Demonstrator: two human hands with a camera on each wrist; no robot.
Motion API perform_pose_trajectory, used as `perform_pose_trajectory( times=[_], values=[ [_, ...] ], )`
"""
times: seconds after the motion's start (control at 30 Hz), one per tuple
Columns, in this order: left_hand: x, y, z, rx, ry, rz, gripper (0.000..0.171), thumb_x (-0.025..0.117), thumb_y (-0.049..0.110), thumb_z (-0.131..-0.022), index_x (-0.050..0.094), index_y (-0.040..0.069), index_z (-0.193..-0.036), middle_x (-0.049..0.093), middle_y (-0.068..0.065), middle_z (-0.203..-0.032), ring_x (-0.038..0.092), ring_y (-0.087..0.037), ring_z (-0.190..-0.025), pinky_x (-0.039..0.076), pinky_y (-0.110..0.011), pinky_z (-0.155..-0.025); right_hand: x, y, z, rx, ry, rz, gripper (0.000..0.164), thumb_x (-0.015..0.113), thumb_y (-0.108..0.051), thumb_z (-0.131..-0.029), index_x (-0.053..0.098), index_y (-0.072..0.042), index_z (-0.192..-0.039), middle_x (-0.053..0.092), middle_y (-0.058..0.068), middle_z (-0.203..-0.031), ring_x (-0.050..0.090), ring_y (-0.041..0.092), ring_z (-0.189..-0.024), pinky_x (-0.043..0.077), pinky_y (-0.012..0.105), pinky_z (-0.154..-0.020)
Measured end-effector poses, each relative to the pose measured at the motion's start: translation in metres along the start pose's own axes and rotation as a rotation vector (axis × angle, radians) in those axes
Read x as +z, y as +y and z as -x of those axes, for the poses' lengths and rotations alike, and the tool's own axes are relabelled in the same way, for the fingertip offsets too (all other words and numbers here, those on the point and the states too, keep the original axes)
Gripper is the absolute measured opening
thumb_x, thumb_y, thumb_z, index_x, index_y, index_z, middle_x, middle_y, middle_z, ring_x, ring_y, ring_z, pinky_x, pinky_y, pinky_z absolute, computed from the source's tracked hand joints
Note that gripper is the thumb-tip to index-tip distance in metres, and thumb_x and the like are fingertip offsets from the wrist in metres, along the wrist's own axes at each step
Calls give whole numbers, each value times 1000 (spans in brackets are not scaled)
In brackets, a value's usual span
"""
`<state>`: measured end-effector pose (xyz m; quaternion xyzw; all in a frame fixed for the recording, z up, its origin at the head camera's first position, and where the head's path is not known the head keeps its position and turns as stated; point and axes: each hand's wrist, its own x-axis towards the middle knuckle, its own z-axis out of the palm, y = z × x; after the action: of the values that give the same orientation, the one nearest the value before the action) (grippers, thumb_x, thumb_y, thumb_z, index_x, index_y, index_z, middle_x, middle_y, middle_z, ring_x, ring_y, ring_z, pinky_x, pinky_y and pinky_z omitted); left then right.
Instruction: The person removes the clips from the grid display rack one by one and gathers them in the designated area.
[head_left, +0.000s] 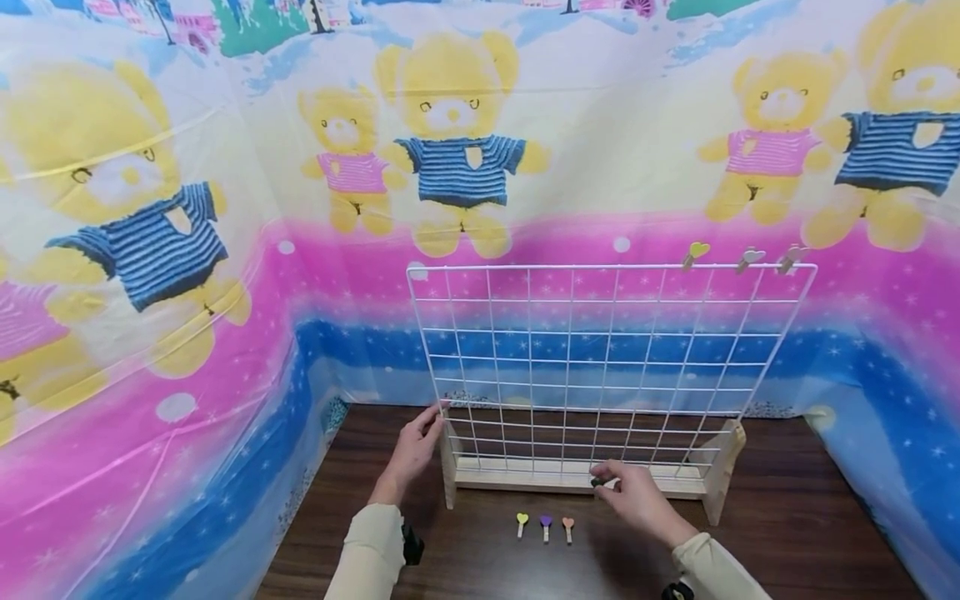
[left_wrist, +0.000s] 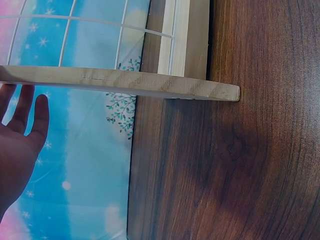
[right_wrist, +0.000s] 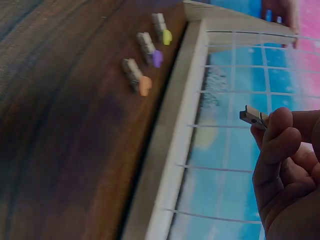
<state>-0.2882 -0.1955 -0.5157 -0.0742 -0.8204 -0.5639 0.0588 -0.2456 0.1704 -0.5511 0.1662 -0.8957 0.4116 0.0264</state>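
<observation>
My right hand [head_left: 637, 497] pinches a small wooden clothespin [right_wrist: 254, 117] between thumb and fingers, its bare wooden end pointing outward in the right wrist view. It is in front of the lower part of a white wire grid rack [head_left: 570, 362]. At the rack's left side, my left hand [head_left: 414, 446] reaches up with extended fingers [left_wrist: 40, 117], fingertips right at the wooden side support [left_wrist: 165, 84]. On the table before the rack lie three heart clothespins in a row: yellow [head_left: 522, 522], purple [head_left: 546, 527] and orange [head_left: 568, 529].
Three more heart clothespins sit on the grid's top wire at the right: a yellow one [head_left: 697, 252], a whitish one [head_left: 749, 258] and a pale one [head_left: 792, 257]. The rack stands on a dark wooden table [head_left: 795, 483]. A bear-print cloth [head_left: 585, 167] hangs behind and beside it.
</observation>
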Motion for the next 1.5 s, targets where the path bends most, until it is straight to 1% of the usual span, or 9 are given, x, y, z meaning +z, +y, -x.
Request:
perform_pose_trajectory(
  times=[0.1,0.23,0.37,0.5,0.67,0.97,1.17,1.37,1.5],
  values=[
    [2,-14,-6,9,13,-10,39,47,22,-101,50,12,-138,47,-14,-140,46,-30,-122,39,-50,-96,12,12,1,-44,-15,21,15,69,-2,-83,67,-8,-97,67,4,-84,58,8,-60,48,27,-51],
    [2,-13,-5,7,5,8,40,46,23,-101,49,10,-139,45,-14,-141,44,-32,-125,38,-52,-97,23,26,2,-60,-65,34,13,68,-2,-84,67,-10,-95,68,2,-86,60,8,-71,48,26,-58],
    [2,-12,-6,8,6,14,39,46,23,-101,50,12,-138,45,-14,-142,43,-31,-126,36,-52,-99,30,34,2,-7,-179,-44,13,64,-1,-87,67,-3,-99,66,3,-87,58,9,-62,47,26,-49],
    [1,-11,-8,5,13,8,37,47,21,-101,52,14,-137,47,-13,-140,44,-30,-125,38,-51,-97,36,40,3,6,-227,-77,15,63,-2,-86,66,3,-100,64,2,-80,56,11,-53,47,27,-46],
    [1,-10,-8,9,19,-2,36,48,19,-101,52,13,-136,48,-12,-139,45,-30,-123,38,-51,-97,44,48,4,13,-216,-104,14,64,0,-85,65,4,-97,62,1,-74,54,11,-48,45,26,-44],
    [2,-11,-8,13,20,8,35,47,17,-101,53,13,-136,48,-13,-139,47,-29,-122,39,-51,-96,55,58,4,46,-212,-93,11,64,0,-84,66,2,-95,59,-1,-67,53,11,-47,44,26,-43],
    [2,-13,-8,22,23,-2,35,48,17,-101,53,12,-135,50,-13,-137,48,-29,-120,41,-51,-94,58,64,5,48,-209,-54,10,64,-1,-84,66,1,-94,60,-3,-66,52,10,-47,43,25,-42],
    [3,-15,-9,46,36,-11,36,49,15,-100,54,9,-135,53,-14,-134,50,-30,-118,43,-49,-92,63,70,6,25,-175,-23,8,64,-1,-84,67,-2,-91,62,-3,-68,51,8,-46,43,25,-42],
    [2,-15,-8,33,27,-13,37,49,17,-100,52,7,-136,52,-13,-135,49,-29,-119,42,-48,-93,65,73,6,16,-165,1,7,65,-2,-84,68,-3,-91,61,-4,-69,51,6,-46,43,24,-42]
  ],
)
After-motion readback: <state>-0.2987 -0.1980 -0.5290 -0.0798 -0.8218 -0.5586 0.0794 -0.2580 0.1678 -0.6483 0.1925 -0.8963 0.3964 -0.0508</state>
